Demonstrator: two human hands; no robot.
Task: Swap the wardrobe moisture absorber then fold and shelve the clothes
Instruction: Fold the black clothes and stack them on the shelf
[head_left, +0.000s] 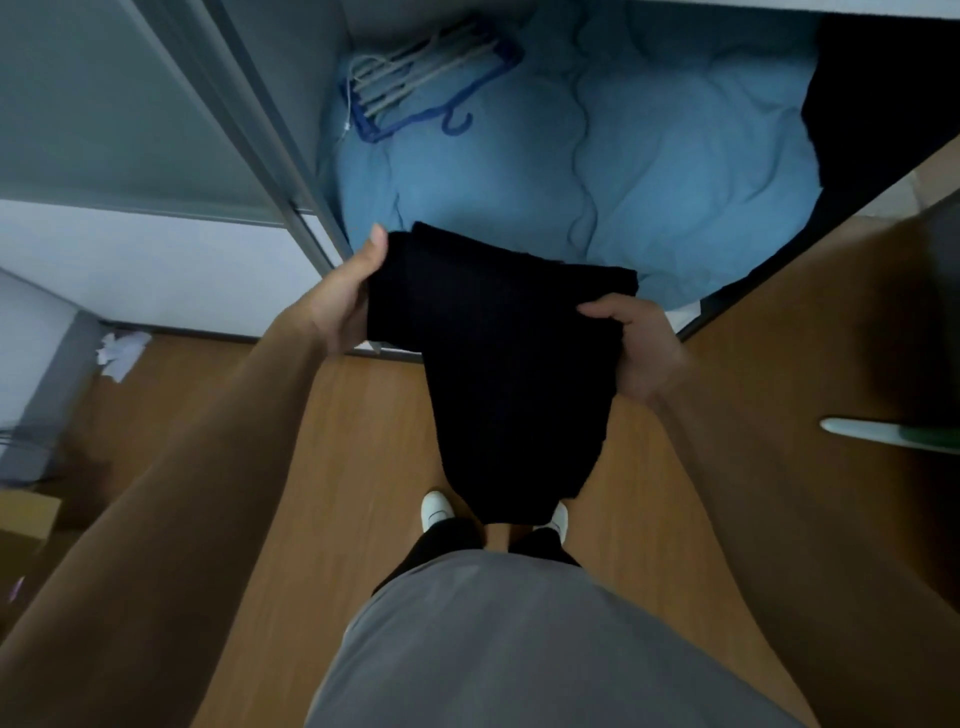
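The person stands facing the open wardrobe (275, 171) and holds a black garment (498, 364) up in front of the body with both hands. The left hand (358, 296) grips its left edge, thumb raised along the top corner and fingers hidden behind the cloth. The right hand (639, 353) pinches the right edge, thumb folded over the front and fingers curled underneath.

The garment's upper edge runs side to side between the two hands, which stand about level and equally close to it. Its long axis falls from that edge straight down toward the feet, with the lower end hanging free above the floor (363, 441). The top looks doubled over already, so the fold seems part done. The hanging length probably has to come up to the held edge next.

Just beyond the hands, inside the wardrobe, lies a blue quilt (623, 171), with hangers (426, 78) on its far left corner and dark clothes (883, 104) at the right. That is the nearest place to set the garment down, straight ahead. No moisture absorber is in view, and I cannot tell where a shelf is.
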